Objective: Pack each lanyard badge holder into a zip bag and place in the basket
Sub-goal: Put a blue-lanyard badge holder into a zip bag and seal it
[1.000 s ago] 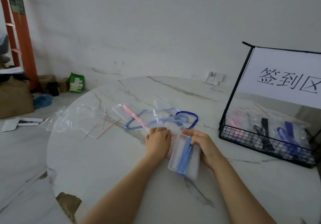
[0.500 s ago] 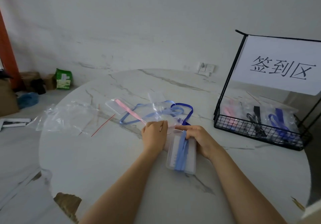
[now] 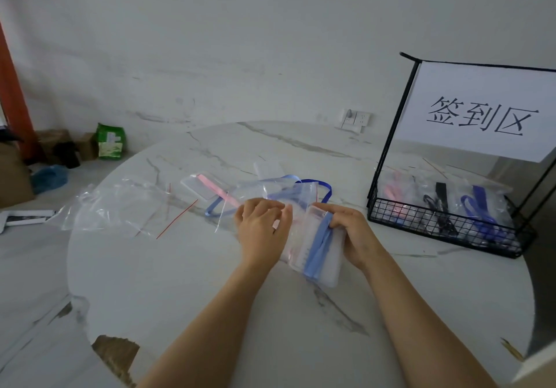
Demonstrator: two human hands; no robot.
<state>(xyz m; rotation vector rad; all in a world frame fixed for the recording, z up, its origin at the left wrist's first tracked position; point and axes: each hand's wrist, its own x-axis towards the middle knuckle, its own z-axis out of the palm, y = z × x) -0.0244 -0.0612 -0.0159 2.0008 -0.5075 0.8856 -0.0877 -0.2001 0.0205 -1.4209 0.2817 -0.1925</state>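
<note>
Pressing the zip bag (image 3: 296, 231) flat on the tabletop (image 3: 186, 273), the left hand (image 3: 261, 229) steadies it while the right hand (image 3: 355, 237) grips the badge holder (image 3: 323, 252) half inside; the basket (image 3: 445, 231) waits at three o'clock. The lanyard could snag the seal.

Marble table (image 3: 180, 282) bears zip bags (image 3: 120, 207), lanyards (image 3: 216, 192), wire basket (image 3: 445, 231).

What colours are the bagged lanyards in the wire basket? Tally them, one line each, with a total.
Pink lanyard: 1
Black lanyard: 1
Blue lanyard: 1
Total in the basket: 3
</note>
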